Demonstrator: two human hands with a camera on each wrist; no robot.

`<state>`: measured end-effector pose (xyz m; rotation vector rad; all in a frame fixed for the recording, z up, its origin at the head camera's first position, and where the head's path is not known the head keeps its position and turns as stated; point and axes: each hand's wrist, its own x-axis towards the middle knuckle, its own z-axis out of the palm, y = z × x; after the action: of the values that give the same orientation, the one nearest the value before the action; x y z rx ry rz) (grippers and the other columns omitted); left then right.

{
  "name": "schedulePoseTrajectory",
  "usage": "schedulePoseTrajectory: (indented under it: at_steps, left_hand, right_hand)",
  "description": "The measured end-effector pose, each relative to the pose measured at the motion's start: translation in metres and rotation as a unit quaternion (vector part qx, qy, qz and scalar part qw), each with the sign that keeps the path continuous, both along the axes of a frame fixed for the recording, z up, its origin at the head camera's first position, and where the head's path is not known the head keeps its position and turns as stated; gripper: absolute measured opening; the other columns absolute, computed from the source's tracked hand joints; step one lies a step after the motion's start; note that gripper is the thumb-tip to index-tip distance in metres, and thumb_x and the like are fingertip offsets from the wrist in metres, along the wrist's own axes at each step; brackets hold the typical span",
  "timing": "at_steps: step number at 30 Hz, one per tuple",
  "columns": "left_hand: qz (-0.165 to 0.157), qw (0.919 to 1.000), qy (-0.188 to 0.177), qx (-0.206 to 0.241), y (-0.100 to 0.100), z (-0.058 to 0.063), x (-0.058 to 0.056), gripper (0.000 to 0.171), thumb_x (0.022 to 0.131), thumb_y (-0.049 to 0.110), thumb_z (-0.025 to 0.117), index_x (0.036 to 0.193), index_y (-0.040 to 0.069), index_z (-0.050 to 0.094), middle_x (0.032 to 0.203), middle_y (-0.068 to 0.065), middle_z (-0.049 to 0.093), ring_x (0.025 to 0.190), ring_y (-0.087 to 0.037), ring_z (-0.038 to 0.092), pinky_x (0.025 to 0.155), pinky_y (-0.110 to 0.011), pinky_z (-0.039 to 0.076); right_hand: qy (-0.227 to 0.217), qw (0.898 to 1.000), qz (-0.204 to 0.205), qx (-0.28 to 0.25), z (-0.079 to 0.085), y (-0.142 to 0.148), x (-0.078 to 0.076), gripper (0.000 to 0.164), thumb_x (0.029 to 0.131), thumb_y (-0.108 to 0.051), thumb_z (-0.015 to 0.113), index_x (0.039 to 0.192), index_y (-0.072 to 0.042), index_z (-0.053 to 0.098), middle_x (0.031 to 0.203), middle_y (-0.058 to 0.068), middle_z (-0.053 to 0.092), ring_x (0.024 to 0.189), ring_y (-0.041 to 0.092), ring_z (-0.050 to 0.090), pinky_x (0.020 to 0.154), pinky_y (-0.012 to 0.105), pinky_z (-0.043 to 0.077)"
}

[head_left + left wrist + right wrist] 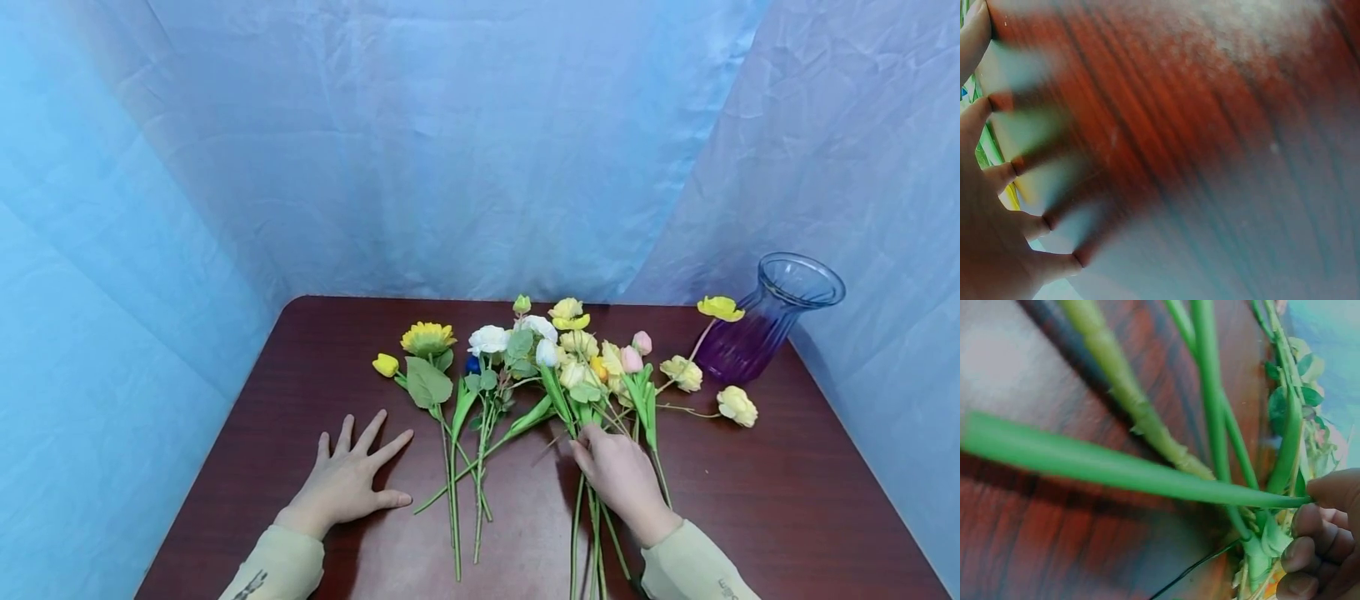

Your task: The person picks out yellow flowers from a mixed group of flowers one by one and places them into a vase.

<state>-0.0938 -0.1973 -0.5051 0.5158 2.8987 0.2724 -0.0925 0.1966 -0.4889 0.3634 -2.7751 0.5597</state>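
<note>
My right hand [622,475] pinches a smooth green flower stem [1116,467] between thumb and index finger, its other fingers curled below. That hand is just under a cluster of blooms where a white tulip [547,353], pale yellow flowers [577,343] and a pink tulip [631,360] lie together. Several more stems run beneath it toward the table's front. On the left, my left hand [348,479] rests on the table with fingers spread, holding nothing. Near its fingertips lie a sunflower [427,339], a yellow tulip [386,365] and their crossing stems.
A glass vase [738,342], blue at the rim and purple below, stands at the back right. Cream flowers [737,407] and a yellow bloom [721,308] lie beside it. White roses [489,339] are mid-table. Blue cloth [480,150] surrounds the dark wooden table [795,500].
</note>
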Motion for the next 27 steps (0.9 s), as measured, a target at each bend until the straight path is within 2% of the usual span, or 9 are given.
schedulePoseTrajectory:
  at_steps: [6,10,13,16,20,23,25,27]
  left_hand:
    - [0.001,1.0,-0.002,-0.007,0.0,0.001,0.0,0.088,0.074,0.077,0.06,0.149,0.044,0.028,0.161,-0.007,0.011,0.138,-0.053,0.008,0.099,-0.079,0.014]
    - [-0.001,1.0,-0.002,-0.008,0.0,0.001,-0.001,0.088,0.074,0.077,0.059,0.149,0.043,0.029,0.161,-0.008,0.011,0.138,-0.053,0.008,0.099,-0.079,0.014]
    - [-0.002,1.0,-0.002,-0.006,0.0,0.002,-0.002,0.088,0.074,0.076,0.06,0.149,0.043,0.029,0.16,-0.008,0.011,0.138,-0.053,0.008,0.099,-0.079,0.014]
    - [-0.001,1.0,-0.003,-0.005,0.001,0.002,-0.002,0.088,0.074,0.076,0.06,0.149,0.042,0.029,0.16,-0.008,0.011,0.138,-0.053,0.008,0.099,-0.079,0.014]
    - [-0.001,1.0,-0.003,-0.004,0.0,0.001,-0.002,0.088,0.074,0.076,0.06,0.149,0.042,0.029,0.161,-0.008,0.011,0.138,-0.053,0.008,0.099,-0.079,0.013]
    - [-0.002,1.0,-0.002,-0.006,0.0,0.0,-0.001,0.088,0.074,0.076,0.06,0.149,0.043,0.028,0.161,-0.008,0.011,0.138,-0.053,0.008,0.098,-0.079,0.013]
    - [-0.004,1.0,-0.001,-0.008,0.0,0.0,-0.001,0.088,0.074,0.076,0.06,0.149,0.043,0.028,0.16,-0.009,0.011,0.138,-0.053,0.008,0.098,-0.079,0.014]
    - [-0.005,0.9999,0.001,-0.009,0.0,0.0,-0.001,0.088,0.074,0.076,0.06,0.149,0.042,0.029,0.16,-0.009,0.012,0.138,-0.053,0.009,0.098,-0.079,0.014]
  right_hand:
    - [0.038,0.998,0.016,-0.042,0.012,-0.003,-0.003,0.017,0.085,-0.017,0.075,0.077,-0.018,0.059,0.049,-0.011,0.042,0.041,0.007,0.034,0.037,0.028,0.029]
    - [0.04,0.997,0.024,-0.069,0.019,-0.004,-0.006,0.015,0.085,-0.017,0.074,0.078,-0.018,0.061,0.048,-0.015,0.033,0.04,0.003,0.027,0.036,0.025,0.025]
    - [0.019,0.996,0.02,-0.088,0.022,-0.005,-0.008,0.014,0.086,-0.018,0.073,0.079,-0.018,0.061,0.047,-0.015,0.032,0.039,0.002,0.027,0.037,0.025,0.027]
    - [-0.044,0.991,0.013,-0.126,0.024,-0.008,-0.01,0.013,0.09,-0.023,0.07,0.081,-0.019,0.061,0.045,-0.014,0.043,0.037,0.003,0.035,0.039,0.026,0.033]
    - [-0.144,0.974,-0.003,-0.176,0.027,-0.015,-0.013,0.015,0.094,-0.029,0.065,0.083,-0.02,0.062,0.045,-0.011,0.054,0.037,0.01,0.044,0.039,0.028,0.035]
    - [-0.197,0.958,-0.003,-0.207,0.03,-0.022,-0.016,0.017,0.096,-0.032,0.063,0.084,-0.019,0.063,0.047,-0.007,0.056,0.04,0.018,0.049,0.04,0.028,0.036]
    - [-0.222,0.946,0.001,-0.235,0.031,-0.027,-0.019,0.019,0.096,-0.032,0.062,0.084,-0.018,0.064,0.05,-0.002,0.058,0.044,0.024,0.054,0.041,0.03,0.038]
    - [-0.249,0.929,0.003,-0.272,0.032,-0.032,-0.023,0.018,0.096,-0.033,0.062,0.085,-0.018,0.064,0.053,0.002,0.06,0.049,0.029,0.058,0.043,0.031,0.041]
